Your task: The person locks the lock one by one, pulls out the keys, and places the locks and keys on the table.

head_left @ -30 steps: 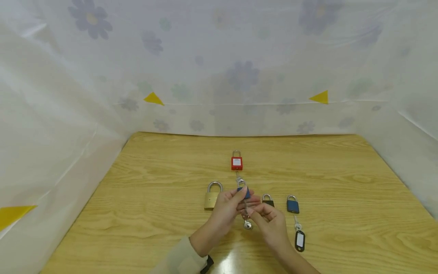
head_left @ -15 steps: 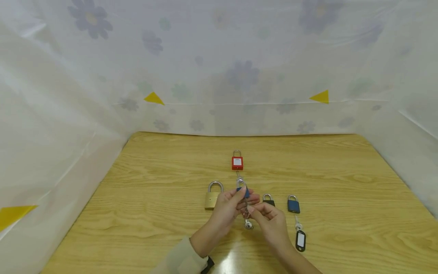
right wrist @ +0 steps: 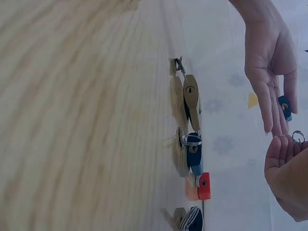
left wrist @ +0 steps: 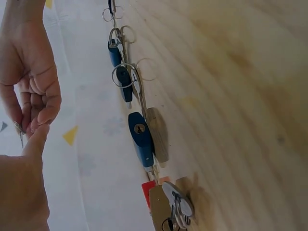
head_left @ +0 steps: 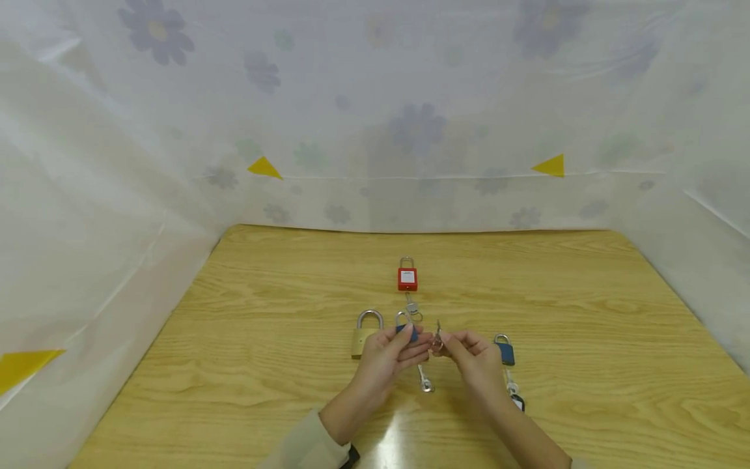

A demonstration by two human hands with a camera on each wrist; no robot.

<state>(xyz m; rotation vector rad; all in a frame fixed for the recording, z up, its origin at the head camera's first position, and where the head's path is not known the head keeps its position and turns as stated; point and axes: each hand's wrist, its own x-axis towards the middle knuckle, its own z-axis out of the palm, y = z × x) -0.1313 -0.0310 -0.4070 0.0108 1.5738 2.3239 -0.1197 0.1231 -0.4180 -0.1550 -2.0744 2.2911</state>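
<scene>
In the head view, my left hand (head_left: 379, 361) holds a small blue padlock (head_left: 400, 328) between thumb and fingers, shackle upward. The right wrist view shows the keyhole end of this padlock (right wrist: 285, 109). Just to its right, my right hand (head_left: 479, 370) pinches a key on a ring (head_left: 438, 329), its blade pointing up. A narrow gap separates key and padlock. The ring (right wrist: 298, 137) also shows at the right fingertips in the right wrist view. Both hands are above the wooden table (head_left: 258, 365).
A brass padlock (head_left: 363, 344) lies left of the hands. Farther back is a red padlock (head_left: 407, 280) with a key (head_left: 413, 307) below it. Another key (head_left: 425, 380) lies nearer me. At right sits a second blue padlock (head_left: 505, 354) with a black key tag (head_left: 518, 402) below.
The key has come away from the blue padlock. My right hand has moved right and up with it, covering the black padlock; my left hand has shifted slightly left with the padlock.
</scene>
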